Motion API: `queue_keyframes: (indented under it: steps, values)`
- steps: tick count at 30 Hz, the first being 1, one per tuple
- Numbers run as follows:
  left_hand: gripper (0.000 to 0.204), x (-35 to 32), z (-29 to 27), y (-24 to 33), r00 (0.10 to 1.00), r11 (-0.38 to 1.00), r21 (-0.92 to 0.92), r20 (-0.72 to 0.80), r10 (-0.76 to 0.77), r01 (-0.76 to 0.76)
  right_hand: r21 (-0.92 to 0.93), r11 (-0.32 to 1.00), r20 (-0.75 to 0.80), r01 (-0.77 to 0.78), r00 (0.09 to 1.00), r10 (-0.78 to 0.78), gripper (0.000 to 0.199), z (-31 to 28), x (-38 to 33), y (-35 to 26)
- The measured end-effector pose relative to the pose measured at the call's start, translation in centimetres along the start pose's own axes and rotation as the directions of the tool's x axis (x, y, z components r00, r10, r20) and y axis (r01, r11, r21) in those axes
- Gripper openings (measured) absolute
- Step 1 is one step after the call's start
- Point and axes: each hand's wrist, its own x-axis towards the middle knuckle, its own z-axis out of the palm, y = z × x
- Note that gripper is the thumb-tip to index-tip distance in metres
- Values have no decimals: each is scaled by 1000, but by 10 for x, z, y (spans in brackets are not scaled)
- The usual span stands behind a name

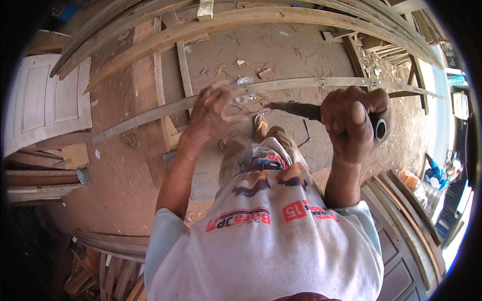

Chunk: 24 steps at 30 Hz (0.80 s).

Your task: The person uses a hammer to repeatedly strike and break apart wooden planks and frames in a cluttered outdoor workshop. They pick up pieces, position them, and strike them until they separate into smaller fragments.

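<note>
My right hand point(351, 120) is closed around the handle of a dark tool point(301, 109) with a round hollow butt end, its shaft pointing left. My left hand point(213, 113) hovers with fingers spread, blurred, just left of the tool's tip, above a long thin wooden strip point(150, 116) that runs across the ground. My white printed shirt fills the lower middle of the view, and a sandalled foot point(260, 123) shows between my hands.
A white panelled door point(45, 100) lies at the left. Long wooden beams point(226, 22) arc across the top. Stacked timber and door frames point(401, 220) stand at the right and lower left. Wood chips litter the dirt floor point(281, 55).
</note>
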Motion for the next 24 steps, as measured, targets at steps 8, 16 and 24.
queue_keyframes:
  steps: [8, 16, 24]
  values:
    - [75, -29, 8, -88, 802, 801, 363, 195, -565, 476, -294, 955, 149, 22, 989, 23, 22, 63, 55, 40]
    - [63, -25, 4, -80, 742, 774, 343, 252, -621, 532, -547, 837, 223, -8, 962, 155, 31, 144, 75, 61]
    - [65, -52, 48, -144, 766, 789, 168, 193, -614, 591, -415, 869, 428, 268, 901, -73, 20, 129, 28, 45]
